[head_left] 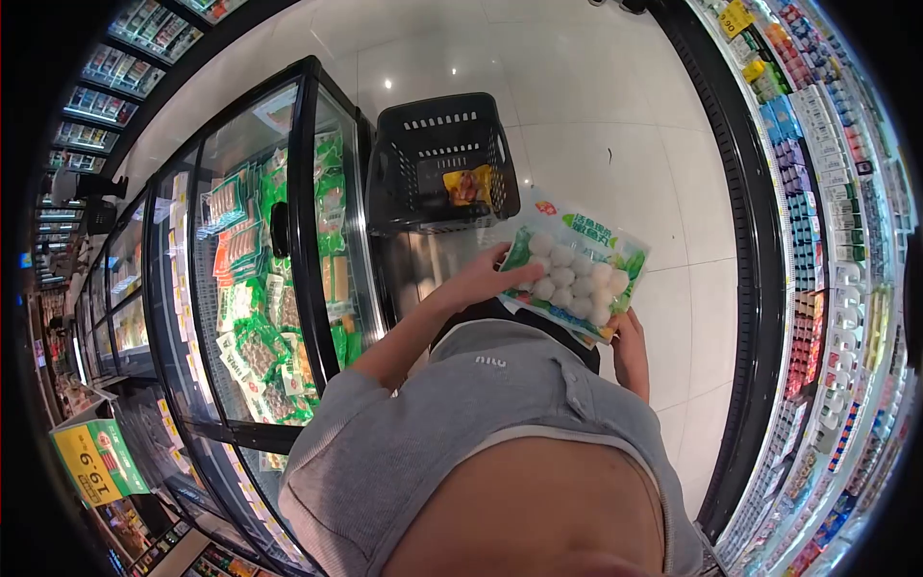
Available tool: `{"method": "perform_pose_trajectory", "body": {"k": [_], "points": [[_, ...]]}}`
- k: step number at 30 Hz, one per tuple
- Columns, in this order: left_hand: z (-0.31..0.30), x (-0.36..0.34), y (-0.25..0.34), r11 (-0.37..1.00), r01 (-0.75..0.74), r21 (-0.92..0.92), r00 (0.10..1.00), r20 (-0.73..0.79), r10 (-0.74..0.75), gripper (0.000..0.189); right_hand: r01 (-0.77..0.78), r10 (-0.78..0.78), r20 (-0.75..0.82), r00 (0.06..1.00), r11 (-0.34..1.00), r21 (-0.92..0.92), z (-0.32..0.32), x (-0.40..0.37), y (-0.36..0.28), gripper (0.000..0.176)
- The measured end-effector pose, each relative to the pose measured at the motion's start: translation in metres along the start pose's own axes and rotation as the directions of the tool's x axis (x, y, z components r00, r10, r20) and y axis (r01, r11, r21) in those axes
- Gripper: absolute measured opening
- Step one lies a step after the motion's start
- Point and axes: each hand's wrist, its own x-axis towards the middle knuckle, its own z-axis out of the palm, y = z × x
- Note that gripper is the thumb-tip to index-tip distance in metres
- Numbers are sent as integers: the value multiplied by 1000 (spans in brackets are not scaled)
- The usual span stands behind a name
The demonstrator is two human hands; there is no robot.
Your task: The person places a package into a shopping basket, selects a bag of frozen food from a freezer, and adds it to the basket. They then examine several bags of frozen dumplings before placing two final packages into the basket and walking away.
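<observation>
A clear, green-printed bag of white fish balls (572,279) is held in front of my body. My left hand (488,277) grips its left edge, thumb over the front and fingers behind. At the lower right corner, my right hand (628,344) is closed on the bag, its fingers partly hidden behind it. Just beyond the bag is a black shopping basket (437,120). Inside the basket lies a yellow-trimmed packet with reddish-brown contents (468,187).
To my left stands a glass-topped freezer (306,202) filled with green and white packets (260,346). Refrigerated shelves (827,240) line the right side. Pale floor tiles (615,96) lie between them. A yellow price sign (88,465) stands at the lower left.
</observation>
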Motion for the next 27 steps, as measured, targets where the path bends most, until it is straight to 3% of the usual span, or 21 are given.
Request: {"method": "perform_pose_trajectory", "body": {"k": [6,11,16,23,27], "points": [[8,102,41,979,60,196,996,53,-72,68,45,-43,-36,998,997,66,-41,78,-32,42],[39,187,63,995,93,23,994,54,-95,68,39,-33,-64,997,995,95,-96,152,-78,44],[50,239,99,997,26,-72,999,-38,-29,77,126,-125,90,988,992,-5,-135,225,-153,49],[23,269,134,954,-150,-260,951,-300,68,60,198,-118,347,931,958,-205,-94,325,-255,52],[-26,294,138,941,-178,-287,891,-453,30,58,187,-55,422,905,942,-278,-36,385,-289,52]]}}
